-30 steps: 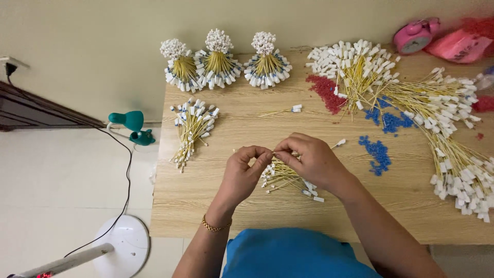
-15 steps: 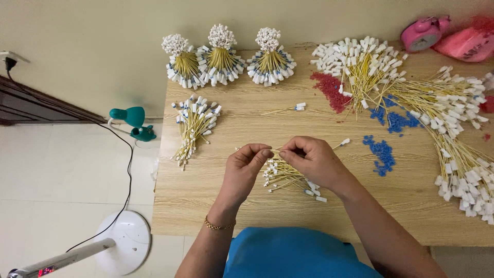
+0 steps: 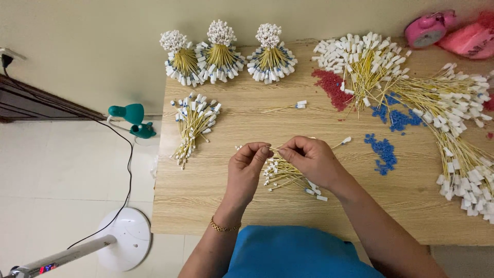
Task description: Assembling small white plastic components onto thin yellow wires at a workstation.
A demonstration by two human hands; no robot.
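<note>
A: What differs from a second back?

B: Little. Both hands sit at the same spot at desk centre, with the small bundle of yellow ties (image 3: 280,174) under them as before. The left hand (image 3: 247,170) has edged a touch toward the right hand (image 3: 311,160), fingertips now almost meeting. Judgement: same step in hand, one tie being worked, none newly laid down.

A: Grip state?

B: Left grip: thumb and forefinger pinched together on a thin yellow tie (image 3: 275,150), which spans the gap between the hands. Right grip: fingers curled, closed on the tie's other end. Both clamped on that one piece, as far as I can tell; it is very thin.

A: Pose?

B: Both forearms enter from 6 o'clock, wrists raised off the desk (image 3: 206,206), knuckles up, backs of hands to the camera. Gold bracelet (image 3: 225,226) on the left wrist.

A: Surroundings?

B: Loose tie with white tag (image 3: 343,140) just at 2 o'clock of the right hand. Tied bundle (image 3: 193,126) at 10 o'clock, lying flat. Three fanned upright bundles (image 3: 221,51) at 12 o'clock along the desk's far edge. Big loose heap (image 3: 427,103) from 1 to 3 o'clock, with red beads (image 3: 334,87) and blue beads (image 3: 383,152) among it. Fan base (image 3: 123,237) on the floor at 8 o'clock.
</note>
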